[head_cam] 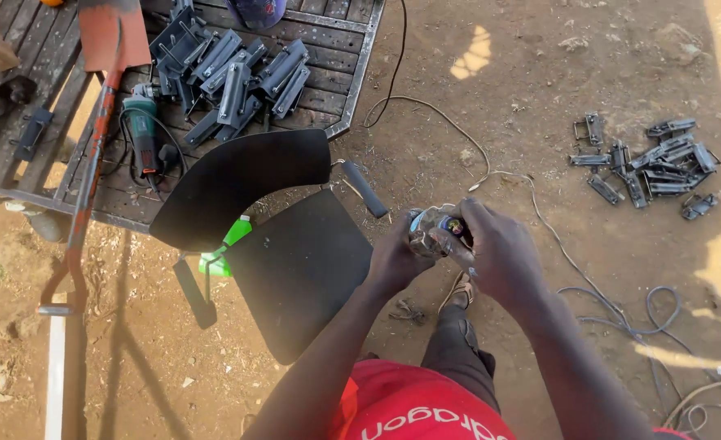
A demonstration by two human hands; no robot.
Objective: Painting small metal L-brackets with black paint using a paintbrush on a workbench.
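Both my hands grip a worn angle grinder (434, 228) at mid-frame, above the dirt ground. My left hand (393, 259) wraps its body from the left, next to the black side handle (365, 189). My right hand (499, 253) covers the top and right side. A pale power cord (491, 163) trails from the grinder across the ground. A black chair (287, 244) stands just left of my hands.
A metal-framed wooden bench (352, 90) at the upper left carries a pile of dark metal brackets (230, 77), a green angle grinder (142, 130) and an orange-handled shovel (100, 98). More brackets (646, 163) lie on the dirt at right. Cables (646, 326) coil at lower right.
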